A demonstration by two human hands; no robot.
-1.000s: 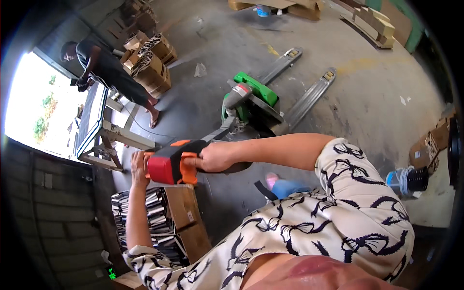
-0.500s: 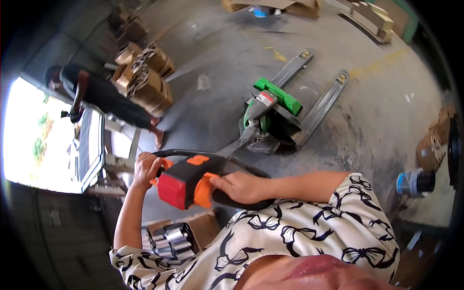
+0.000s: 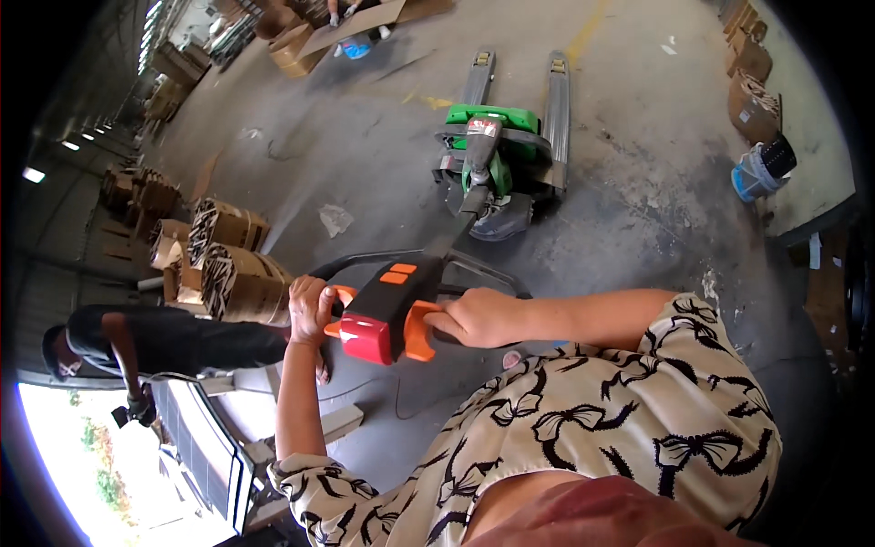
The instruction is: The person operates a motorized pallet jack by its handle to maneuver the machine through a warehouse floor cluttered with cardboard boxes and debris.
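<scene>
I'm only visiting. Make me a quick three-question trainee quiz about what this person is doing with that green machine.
1. True or false: both hands grip the handle of the pallet jack.
2. The forks point: A) toward the person, B) away from the person.
3. What colour are the levers under the fingers?

Key:
1. True: left hand and right hand each hold a side.
2. B.
3. Orange.

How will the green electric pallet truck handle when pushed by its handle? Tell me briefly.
The green electric pallet truck probably rolls rather than slides, though its wheels are hidden. Its steel forks carry no load, so it should move fairly easily yet feel heavy. With the left hand and right hand on the black-and-orange tiller handle, steering likely swings wide.
</scene>
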